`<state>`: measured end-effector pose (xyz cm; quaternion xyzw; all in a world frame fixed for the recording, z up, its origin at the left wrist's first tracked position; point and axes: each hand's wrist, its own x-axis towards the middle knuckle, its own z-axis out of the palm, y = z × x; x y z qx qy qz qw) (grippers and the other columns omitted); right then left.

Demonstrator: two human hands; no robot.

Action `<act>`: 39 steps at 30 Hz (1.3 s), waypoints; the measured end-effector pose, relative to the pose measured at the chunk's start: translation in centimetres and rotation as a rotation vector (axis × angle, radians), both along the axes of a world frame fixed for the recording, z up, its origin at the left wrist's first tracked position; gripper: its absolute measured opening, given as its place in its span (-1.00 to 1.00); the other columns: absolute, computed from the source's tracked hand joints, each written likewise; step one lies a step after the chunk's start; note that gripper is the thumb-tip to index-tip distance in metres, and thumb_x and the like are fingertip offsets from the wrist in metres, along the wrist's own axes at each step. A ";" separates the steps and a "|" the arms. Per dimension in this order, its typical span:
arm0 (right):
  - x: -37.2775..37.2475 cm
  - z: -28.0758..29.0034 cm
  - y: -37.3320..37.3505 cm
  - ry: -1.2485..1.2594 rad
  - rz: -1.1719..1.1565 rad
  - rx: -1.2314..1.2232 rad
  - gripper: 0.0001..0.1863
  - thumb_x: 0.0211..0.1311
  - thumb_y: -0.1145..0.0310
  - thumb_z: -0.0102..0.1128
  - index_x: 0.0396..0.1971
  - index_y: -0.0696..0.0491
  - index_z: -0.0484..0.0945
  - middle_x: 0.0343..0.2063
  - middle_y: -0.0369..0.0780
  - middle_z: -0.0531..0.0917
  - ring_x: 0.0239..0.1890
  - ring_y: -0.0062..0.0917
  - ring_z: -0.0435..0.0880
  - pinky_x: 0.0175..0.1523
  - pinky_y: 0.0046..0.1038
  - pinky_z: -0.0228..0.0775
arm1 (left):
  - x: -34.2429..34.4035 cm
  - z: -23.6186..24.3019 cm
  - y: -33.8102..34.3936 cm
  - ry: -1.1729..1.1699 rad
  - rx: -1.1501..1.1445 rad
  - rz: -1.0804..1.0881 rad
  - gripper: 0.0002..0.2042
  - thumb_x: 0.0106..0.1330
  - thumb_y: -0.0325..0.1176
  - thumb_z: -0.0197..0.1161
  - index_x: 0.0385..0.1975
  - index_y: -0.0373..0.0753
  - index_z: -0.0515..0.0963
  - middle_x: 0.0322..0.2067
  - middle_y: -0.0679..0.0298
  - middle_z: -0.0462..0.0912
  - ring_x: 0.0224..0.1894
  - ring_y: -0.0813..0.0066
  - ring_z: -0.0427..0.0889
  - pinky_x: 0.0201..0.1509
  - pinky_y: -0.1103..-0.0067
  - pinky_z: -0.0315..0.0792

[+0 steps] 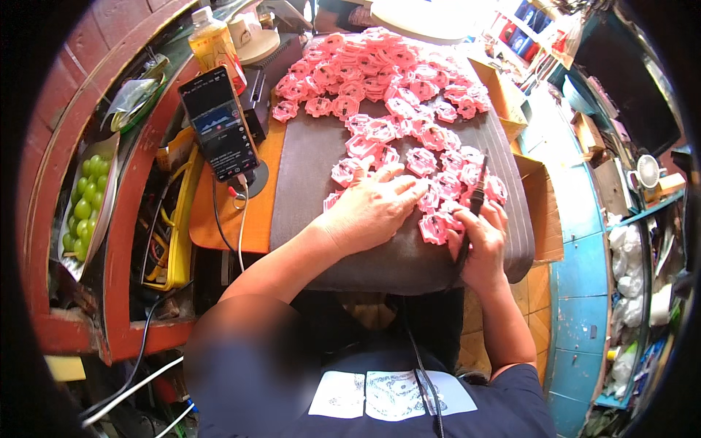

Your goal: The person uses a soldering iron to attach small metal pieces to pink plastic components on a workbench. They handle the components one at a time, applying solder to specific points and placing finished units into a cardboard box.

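Many flat pink pieces (380, 130) with scalloped edges and small dark marks lie across a dark mat (307, 160), heaped at the far end and scattered nearer to me. My left hand (371, 208) rests over the near pieces with its fingers stretched out, fingertips beside a pink piece at the middle. Some pieces are hidden beneath it. In my right hand (480, 237) is a slim black pen-like tool (478, 193), gripped upright with its thin end pointing away from me. Pink pieces (434, 228) lie next to the right fingertips, close to the left hand.
On the left, a phone (220, 124) with a lit screen stands on a holder, a cable plugged in below. Behind it is a drink bottle (215, 45). Green grapes (86, 204) and a yellow tray (179, 233) sit farther left. A cardboard box (539, 208) adjoins the mat's right side.
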<state>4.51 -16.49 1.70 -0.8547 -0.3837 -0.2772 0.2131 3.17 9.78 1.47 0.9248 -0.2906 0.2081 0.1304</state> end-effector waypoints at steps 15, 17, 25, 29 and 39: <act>2.4 1.8 -1.3 0.162 0.111 -0.116 -0.71 0.25 0.36 0.40 -0.05 0.04 0.65 -0.06 -0.13 0.79 -0.01 -0.14 0.70 0.39 0.06 0.26 | -0.9 2.0 4.3 0.027 -0.188 0.217 -0.63 0.31 -0.45 0.38 0.12 -0.25 0.63 0.09 0.14 0.68 0.24 0.12 0.61 0.42 0.07 0.33; 2.6 1.9 -2.5 0.155 0.106 -0.080 -0.70 0.26 0.30 0.42 -0.08 0.07 0.62 0.01 -0.08 0.78 0.05 -0.10 0.71 0.40 0.06 0.26 | -0.8 1.8 6.3 0.103 -0.245 0.209 -0.63 0.30 -0.46 0.39 0.11 -0.26 0.64 0.10 0.11 0.68 0.22 0.04 0.62 0.37 0.16 0.39; 3.0 -1.5 -6.1 0.171 0.163 0.191 -0.52 0.32 0.17 0.46 0.09 0.06 0.48 0.08 0.06 0.74 0.10 0.04 0.68 0.27 0.05 0.42 | -2.0 1.1 7.0 0.057 -0.238 0.371 -0.73 0.31 -0.44 0.44 -0.01 -0.26 0.69 -0.01 0.11 0.67 0.07 0.05 0.65 0.21 0.24 0.49; 3.1 -1.8 -6.3 0.180 0.206 0.220 -0.51 0.32 0.20 0.46 0.12 0.04 0.45 0.10 0.08 0.73 0.11 0.06 0.67 0.23 0.03 0.47 | -2.3 0.6 7.3 0.064 -0.303 0.449 -0.79 0.28 -0.49 0.48 -0.11 -0.30 0.71 -0.03 0.08 0.67 0.04 0.07 0.65 0.14 0.32 0.52; 2.6 -1.8 -6.0 0.227 0.243 0.246 -0.49 0.16 0.50 0.51 0.10 0.08 0.49 0.09 0.09 0.71 0.08 0.06 0.69 0.17 -0.02 0.53 | -2.3 1.5 5.2 0.125 -0.204 0.343 -0.67 0.32 -0.35 0.44 0.05 -0.26 0.68 0.17 0.02 0.63 0.26 0.00 0.57 0.37 0.20 0.39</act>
